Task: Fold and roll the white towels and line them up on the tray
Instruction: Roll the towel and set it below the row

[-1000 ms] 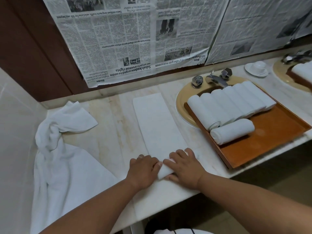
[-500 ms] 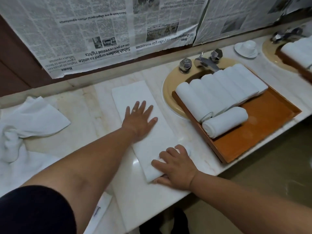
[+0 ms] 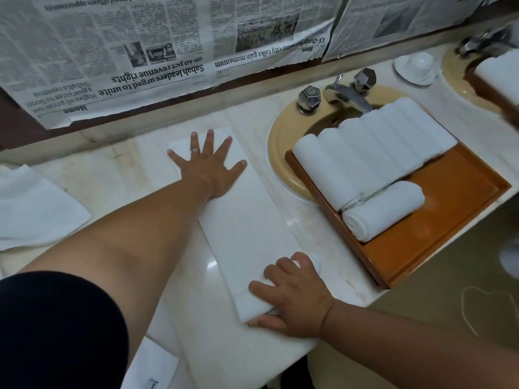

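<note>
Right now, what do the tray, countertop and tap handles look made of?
Tray: likely wood or laminate, orange-brown, satin sheen.
Countertop: looks like polished marble, pale veining, glare spot.
Tap handles: chromed metal, faceted, mirror highlights.

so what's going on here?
A person is preparing a towel for rolling on the counter. The left hand presses flat on its far end; the right hand grips its near end. Several rolls already sit on the tray over the sink.
</note>
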